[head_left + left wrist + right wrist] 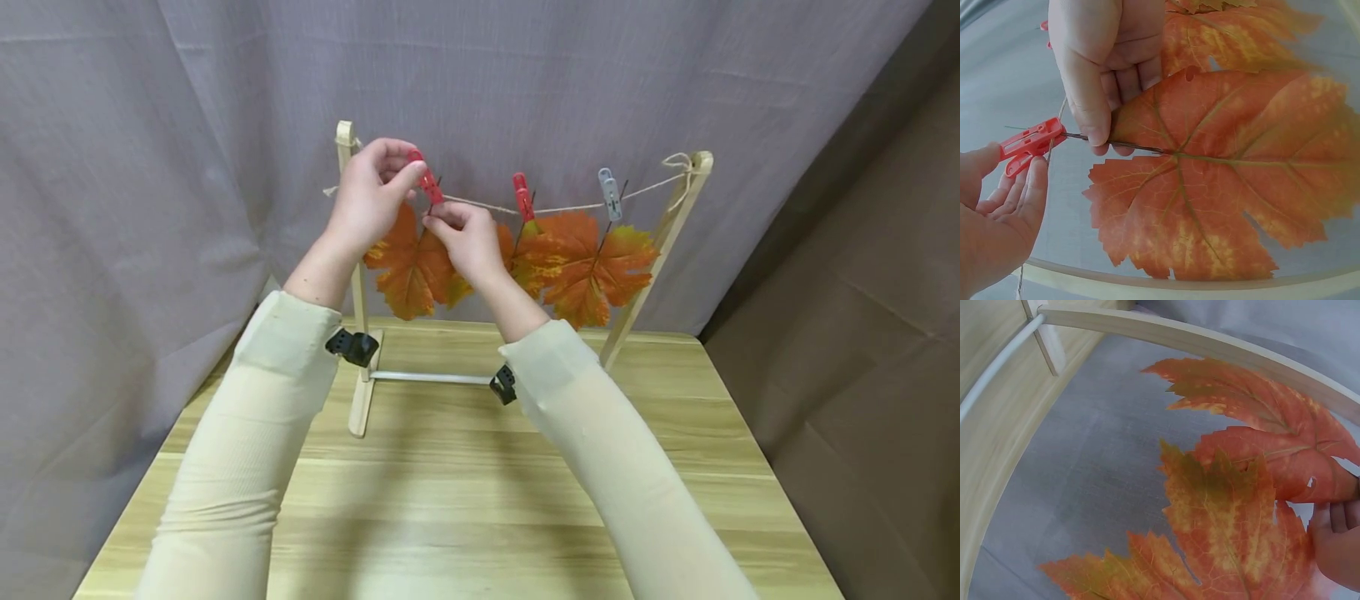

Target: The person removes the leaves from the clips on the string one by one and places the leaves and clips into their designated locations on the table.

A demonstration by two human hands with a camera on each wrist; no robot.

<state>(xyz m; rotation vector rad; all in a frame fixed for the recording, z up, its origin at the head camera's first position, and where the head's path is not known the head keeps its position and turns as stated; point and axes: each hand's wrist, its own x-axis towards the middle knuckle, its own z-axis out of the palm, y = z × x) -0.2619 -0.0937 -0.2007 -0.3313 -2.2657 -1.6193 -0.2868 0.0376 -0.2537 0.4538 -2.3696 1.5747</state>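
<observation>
The head view is taking in the whole scene: a small pale wooden drying frame (360, 275) with two uprights is standing on the light wooden desk (465, 500), and a thin beige string (570, 207) is running between the upright tops. Three clothes pegs are sitting on that string: a red plastic peg (429, 185) at the left end, a second red peg (522, 197) in the middle and a grey peg (611, 194) toward three o'clock. Three orange fabric maple leaves are hanging below them, the left orange leaf (411, 271) at about seven o'clock from its peg, the middle leaf (528, 254) partly hidden behind the right wrist, and the right leaf (600, 267) below the grey peg.

The left wrist view is showing what the head view is not: the left hand (997, 219) is pinching the red plastic peg between thumb and fingers, while the right hand (1107, 59) is pinching the left leaf's thin dark stem just at three o'clock of the peg's tip, the stem end touching the peg.

The right wrist view is showing only the fingertips (1335, 544) of the right hand at the lower right edge, against overlapping leaves, with the frame's white crossbar (997, 369) at ten o'clock.
</observation>
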